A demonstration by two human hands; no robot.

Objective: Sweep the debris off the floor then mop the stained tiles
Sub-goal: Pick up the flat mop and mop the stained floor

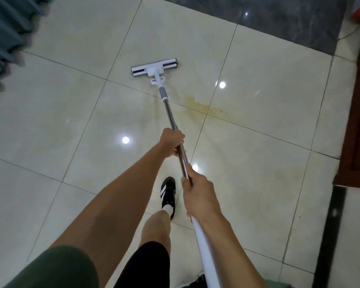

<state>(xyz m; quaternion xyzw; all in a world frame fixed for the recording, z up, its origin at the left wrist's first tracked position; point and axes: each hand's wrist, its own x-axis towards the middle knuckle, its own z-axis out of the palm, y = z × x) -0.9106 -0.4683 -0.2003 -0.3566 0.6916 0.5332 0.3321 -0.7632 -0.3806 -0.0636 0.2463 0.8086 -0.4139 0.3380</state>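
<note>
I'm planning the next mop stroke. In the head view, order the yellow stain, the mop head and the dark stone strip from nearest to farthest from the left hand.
1. Yellow stain: just ahead and right of the left hand, on the tile joint.
2. Mop head: farther ahead, at the pole's end.
3. Dark stone strip: farthest, top right.

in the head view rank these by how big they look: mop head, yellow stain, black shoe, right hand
1. yellow stain, the widest patch, though its faded edges make its extent unsure
2. mop head
3. right hand and black shoe look about alike; the hand is nearer the camera and the leg hides part of the shoe, so I won't rank them.
</note>
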